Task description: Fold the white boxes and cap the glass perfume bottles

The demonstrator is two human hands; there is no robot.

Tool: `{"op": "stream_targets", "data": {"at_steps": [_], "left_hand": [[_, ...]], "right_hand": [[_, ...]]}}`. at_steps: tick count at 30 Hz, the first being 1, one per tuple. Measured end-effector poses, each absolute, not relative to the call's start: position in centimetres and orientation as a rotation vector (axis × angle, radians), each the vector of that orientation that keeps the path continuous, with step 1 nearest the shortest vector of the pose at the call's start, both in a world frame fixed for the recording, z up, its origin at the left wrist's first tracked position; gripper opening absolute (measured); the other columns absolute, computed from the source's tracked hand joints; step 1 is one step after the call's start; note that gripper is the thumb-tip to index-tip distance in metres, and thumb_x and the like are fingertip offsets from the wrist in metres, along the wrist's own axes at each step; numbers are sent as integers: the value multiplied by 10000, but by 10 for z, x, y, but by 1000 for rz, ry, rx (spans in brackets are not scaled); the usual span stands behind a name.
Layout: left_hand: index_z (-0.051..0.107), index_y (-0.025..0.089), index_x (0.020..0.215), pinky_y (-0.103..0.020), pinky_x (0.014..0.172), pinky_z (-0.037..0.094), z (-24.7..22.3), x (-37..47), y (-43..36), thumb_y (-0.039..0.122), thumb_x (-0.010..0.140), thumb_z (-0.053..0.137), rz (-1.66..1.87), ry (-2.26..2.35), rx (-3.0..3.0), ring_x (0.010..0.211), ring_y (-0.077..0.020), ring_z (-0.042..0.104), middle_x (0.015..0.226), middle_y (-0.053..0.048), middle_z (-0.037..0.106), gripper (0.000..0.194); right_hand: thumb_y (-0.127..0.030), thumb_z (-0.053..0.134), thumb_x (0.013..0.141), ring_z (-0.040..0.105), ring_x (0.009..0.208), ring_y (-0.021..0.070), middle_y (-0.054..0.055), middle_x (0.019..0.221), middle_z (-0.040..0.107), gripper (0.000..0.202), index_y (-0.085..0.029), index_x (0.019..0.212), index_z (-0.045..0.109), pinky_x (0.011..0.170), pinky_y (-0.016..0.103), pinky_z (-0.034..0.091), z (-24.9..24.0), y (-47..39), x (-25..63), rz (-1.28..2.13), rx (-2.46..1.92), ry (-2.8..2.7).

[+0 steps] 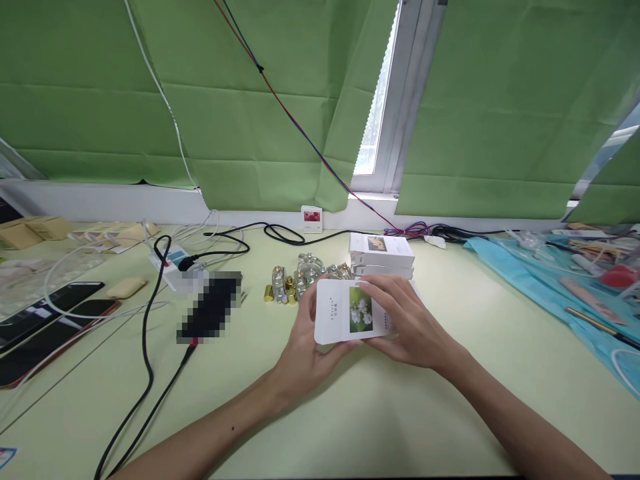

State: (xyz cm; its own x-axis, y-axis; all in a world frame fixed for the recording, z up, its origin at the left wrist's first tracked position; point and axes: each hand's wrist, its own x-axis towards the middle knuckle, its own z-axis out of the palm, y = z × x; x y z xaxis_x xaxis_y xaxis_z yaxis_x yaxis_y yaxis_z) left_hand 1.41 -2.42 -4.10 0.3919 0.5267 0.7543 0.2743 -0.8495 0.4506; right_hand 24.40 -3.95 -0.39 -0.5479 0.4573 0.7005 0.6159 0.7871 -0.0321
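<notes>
Holding card [333, 313], between left hand [306, 350], right hand [414, 323]

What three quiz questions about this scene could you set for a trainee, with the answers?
1. Multiple choice: what is pictured on the white pack between the left hand and right hand?
A) a red car
B) white flowers
C) a fish

2. True or false: the blue sheet lies to the person's right of the stacked boxes.

3. Fill in the colour: the curtains by the window are ____.

Key: 1. B; 2. true; 3. green.
</notes>
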Motion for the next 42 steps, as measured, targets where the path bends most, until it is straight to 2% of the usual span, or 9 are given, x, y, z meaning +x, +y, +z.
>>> {"op": "stream_targets", "data": {"at_steps": [4,8,13,17,25,29,33,37,42], "left_hand": [[704,231,1107,-463,1009,580,-36,13,-25,202,853,781,1694,706,2502,1370,-324,494,1546,-113,373,267],[709,193,1067,-337,791,608,-30,12,-27,140,836,786,1845,735,2610,1060,-219,636,1255,-108,586,249],[693,165,983,-227,627,565,-28,14,-28,118,906,702,1754,577,2635,837,-154,713,970,-57,714,91],[682,167,937,-201,549,516,-31,17,-27,148,943,662,1662,549,2620,675,-121,694,776,-9,703,29],[643,156,841,-213,500,472,-39,13,-29,259,951,653,1343,696,2584,567,-94,559,770,-21,628,151],[657,177,1079,-226,521,519,-41,12,-31,315,964,629,1103,755,2507,572,-89,551,880,-30,657,182],[488,263,1442,-210,565,570,-39,12,-31,286,984,583,964,738,2405,741,-120,654,1141,-82,675,468],[369,343,1534,-187,552,583,-36,13,-31,267,988,557,911,741,2370,829,-124,666,1352,-100,595,583],[369,371,1539,-199,595,610,-35,14,-30,248,989,536,878,778,2335,824,-105,655,1462,-104,508,588]], "right_hand": [[-350,678,946,543,1278,368,200,1397,561,760,-217,1567,260,1010,541,490,-3,-38,245,-287,-812,-2234],[-351,690,942,530,1289,368,206,1398,556,749,-202,1553,284,1027,548,476,-3,-37,247,-288,-821,-2224],[-322,688,937,530,1290,366,199,1396,557,759,-202,1562,276,1032,552,476,-3,-37,248,-297,-816,-2227],[-331,681,938,526,1296,373,197,1410,551,778,-215,1578,254,1023,557,483,-4,-36,249,-315,-815,-2242],[-310,678,923,526,1290,378,189,1424,553,765,-228,1569,277,1022,565,473,1,-34,257,-312,-856,-2256],[-351,690,930,528,1284,377,186,1427,556,745,-225,1555,305,1027,560,469,4,-32,261,-334,-874,-2250],[-352,701,924,518,1295,378,183,1440,551,736,-222,1546,330,1048,567,458,5,-29,266,-347,-927,-2256],[-361,695,930,513,1303,379,166,1463,548,725,-246,1550,337,1048,584,466,5,-26,273,-341,-978,-2275],[-362,684,938,496,1323,382,147,1478,540,679,-263,1535,377,1067,605,457,5,-24,280,-306,-1066,-2313]]}}
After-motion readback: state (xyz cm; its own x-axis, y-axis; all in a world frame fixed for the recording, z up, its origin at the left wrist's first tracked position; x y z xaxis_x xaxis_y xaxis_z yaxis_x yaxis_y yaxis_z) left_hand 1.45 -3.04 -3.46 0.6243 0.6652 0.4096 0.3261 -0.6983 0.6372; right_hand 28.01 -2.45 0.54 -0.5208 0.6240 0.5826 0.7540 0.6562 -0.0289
